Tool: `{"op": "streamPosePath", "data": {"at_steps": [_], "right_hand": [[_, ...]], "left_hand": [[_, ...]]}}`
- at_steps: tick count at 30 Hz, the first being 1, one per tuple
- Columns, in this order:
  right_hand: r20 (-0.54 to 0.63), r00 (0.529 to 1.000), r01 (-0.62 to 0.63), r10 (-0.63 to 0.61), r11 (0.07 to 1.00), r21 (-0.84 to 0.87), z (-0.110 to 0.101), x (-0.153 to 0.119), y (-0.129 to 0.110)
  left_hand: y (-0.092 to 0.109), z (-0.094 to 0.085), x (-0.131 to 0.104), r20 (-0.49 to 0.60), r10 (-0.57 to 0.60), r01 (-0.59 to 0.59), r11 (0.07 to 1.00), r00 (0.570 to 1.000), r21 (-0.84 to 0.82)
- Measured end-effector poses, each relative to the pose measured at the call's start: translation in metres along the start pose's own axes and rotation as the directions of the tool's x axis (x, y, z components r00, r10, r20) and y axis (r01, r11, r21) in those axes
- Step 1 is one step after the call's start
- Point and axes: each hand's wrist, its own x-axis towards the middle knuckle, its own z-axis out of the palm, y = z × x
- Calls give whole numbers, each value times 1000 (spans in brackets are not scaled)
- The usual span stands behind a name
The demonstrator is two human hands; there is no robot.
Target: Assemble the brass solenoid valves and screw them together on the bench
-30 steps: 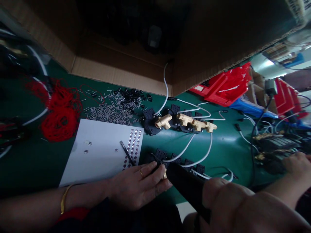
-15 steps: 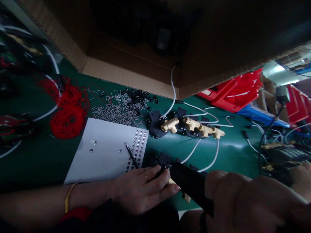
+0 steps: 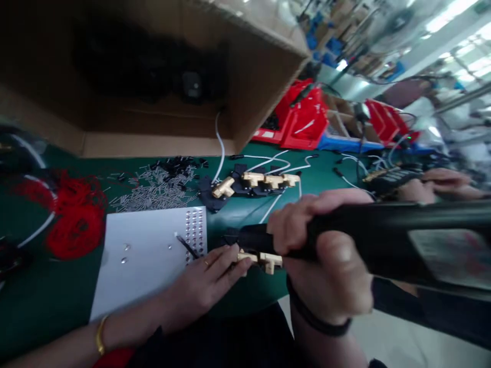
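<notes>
A big brown cardboard box (image 3: 153, 144) has dark things (image 3: 192, 84) in it, too dim to make out. Small black bits (image 3: 271, 122) sit in a red plastic bin (image 3: 309, 120). Low over the smooth green bench (image 3: 261, 295), the left hand's (image 3: 201, 283) fingers pinch a yellow metal piece (image 3: 249, 257). The right hand's (image 3: 326, 255) fingers wrap around a long black tool (image 3: 383, 230).

Black tool (image 3: 383, 237), gold fittings (image 3: 270, 260), green tabletop (image 3: 261, 295)
</notes>
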Motion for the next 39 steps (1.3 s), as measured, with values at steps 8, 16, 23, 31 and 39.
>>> {"op": "streamPosePath", "data": {"at_steps": [8, 16, 23, 31, 39], "right_hand": [[-505, 842, 182, -191, 981, -68, -149, -86, -25], [-295, 839, -341, 457, 865, 369, -188, -146, 120], [-288, 855, -271, 432, 844, 462, -208, -173, 152], [-265, 866, -260, 423, 836, 483, -221, -167, 167], [-233, 876, -270, 422, 829, 489, -224, -163, 176]], "left_hand": [[12, -11, 22, -102, 57, -40, 985, 993, 166], [113, 20, 162, 343, 112, -220, 931, 932, 293], [101, 44, 185, 443, 4, -102, 975, 896, 198], [75, 39, 180, 415, -247, 374, 890, 876, -260], [61, 36, 167, 287, -120, 188, 956, 950, -224]]}}
